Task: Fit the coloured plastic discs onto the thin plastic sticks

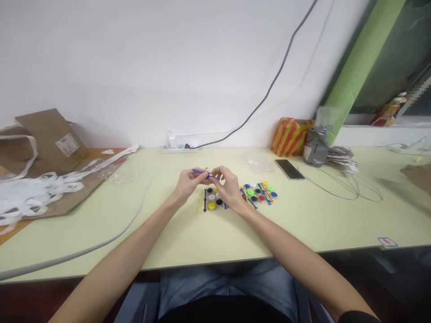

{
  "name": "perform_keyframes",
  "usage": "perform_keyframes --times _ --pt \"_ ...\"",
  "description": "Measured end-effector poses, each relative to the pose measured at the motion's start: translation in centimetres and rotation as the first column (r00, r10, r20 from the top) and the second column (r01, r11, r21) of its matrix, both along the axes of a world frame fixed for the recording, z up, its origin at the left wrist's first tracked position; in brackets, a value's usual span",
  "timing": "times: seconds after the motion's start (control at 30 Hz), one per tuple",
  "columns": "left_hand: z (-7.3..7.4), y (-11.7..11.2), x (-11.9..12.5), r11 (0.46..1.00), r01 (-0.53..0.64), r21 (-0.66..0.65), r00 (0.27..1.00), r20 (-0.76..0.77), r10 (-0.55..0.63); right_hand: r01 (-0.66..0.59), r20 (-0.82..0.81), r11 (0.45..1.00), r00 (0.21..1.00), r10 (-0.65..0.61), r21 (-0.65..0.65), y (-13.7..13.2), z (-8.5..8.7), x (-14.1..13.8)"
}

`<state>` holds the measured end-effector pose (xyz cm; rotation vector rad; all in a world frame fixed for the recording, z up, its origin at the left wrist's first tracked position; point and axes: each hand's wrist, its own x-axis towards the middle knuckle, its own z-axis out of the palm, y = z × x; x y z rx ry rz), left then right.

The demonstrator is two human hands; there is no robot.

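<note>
My left hand [187,183] and my right hand [226,185] meet above the pale green table [303,224], both pinching a thin blue stick [202,172] held between them. Just below the hands lies a group of small round coloured discs [213,200] with a black stick [204,200] and a yellow stick [199,204] beside them. To the right lies a second group of coloured discs and sticks [259,192].
A phone [289,169] lies behind the pieces, with a striped bag [290,136] and a grey pouch [316,146] near the wall. A power strip [178,146], a grey cable [111,237], cardboard [47,139] and white straps [30,195] are left. Another person's hand [417,176] rests far right.
</note>
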<state>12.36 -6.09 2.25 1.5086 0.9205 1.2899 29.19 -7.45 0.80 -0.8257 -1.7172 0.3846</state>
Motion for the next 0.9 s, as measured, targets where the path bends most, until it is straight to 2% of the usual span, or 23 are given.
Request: perform_keyframes --times 0.2,0.47,0.6,0.67,0.77,0.83,0.9 --pt "0.2 0.0 -0.2 0.999 -0.007 0.035 1.0 -0.012 0.008 0.011 0.015 0.998 1.0 -0.012 0.055 -0.2 0.0 -0.1" --pt "-0.4 0.5 -0.5 0.999 -0.012 0.038 0.997 -0.078 0.015 0.134 0.02 0.99 0.991 -0.134 0.033 1.0 -0.2 0.8" --pt "-0.6 1.0 -1.0 0.991 -0.056 0.122 0.975 -0.208 0.08 0.147 0.043 0.989 0.988 -0.147 0.006 1.7 -0.8 1.4" --pt "-0.9 1.1 -1.3 0.965 -0.076 0.251 0.922 -0.351 0.164 0.146 0.08 0.989 0.986 -0.145 -0.006 2.1 -1.1 1.7" --pt "-1.4 1.3 -1.8 0.889 -0.038 0.457 0.774 -0.549 0.316 0.139 0.145 0.989 0.981 -0.131 -0.047 3.0 -1.4 2.1" --pt "-1.8 1.5 -2.0 0.859 -0.002 0.512 0.702 -0.611 0.367 0.096 0.123 0.983 0.989 -0.077 -0.156 4.0 -1.2 2.4" --pt "-2.1 1.7 -2.1 0.846 0.001 0.533 0.664 -0.633 0.398 0.029 0.026 0.945 0.999 -0.022 -0.325 5.3 -0.8 2.5"
